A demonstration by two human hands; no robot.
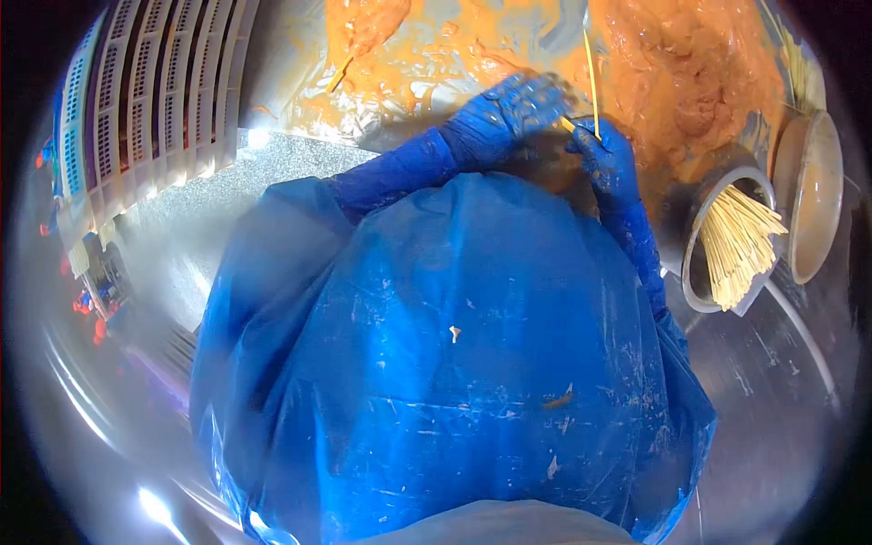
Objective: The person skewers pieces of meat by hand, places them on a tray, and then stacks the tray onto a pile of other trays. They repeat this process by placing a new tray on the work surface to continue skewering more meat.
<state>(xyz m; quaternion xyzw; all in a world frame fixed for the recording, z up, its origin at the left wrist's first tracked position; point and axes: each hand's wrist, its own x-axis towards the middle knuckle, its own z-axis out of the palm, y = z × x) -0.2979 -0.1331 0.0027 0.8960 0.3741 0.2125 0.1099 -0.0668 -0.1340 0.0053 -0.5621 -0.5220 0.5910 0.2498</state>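
Note:
My right hand [607, 159], in a blue glove, is closed around a thin yellow wooden skewer [591, 77] that points up and away from me. A second short stick end [568, 124] shows beside its fingertips. Just to the left is my left hand [513, 111], also gloved in blue, over the wet work surface; its fingers are smeared by motion, so I cannot make out whether they grip anything. Orange marinated meat [695, 77] is heaped beyond my right hand. Farther left lies a piece of meat [368, 27] with a skewer end [341, 74] sticking out of it.
To my right, a round metal container [692, 263] lies tilted with many pale skewers [738, 241] in it. Another round container [816, 200] stands beside it. Stacked perforated plastic trays [141, 100] rise on the left, next to a bare metal surface [204, 213].

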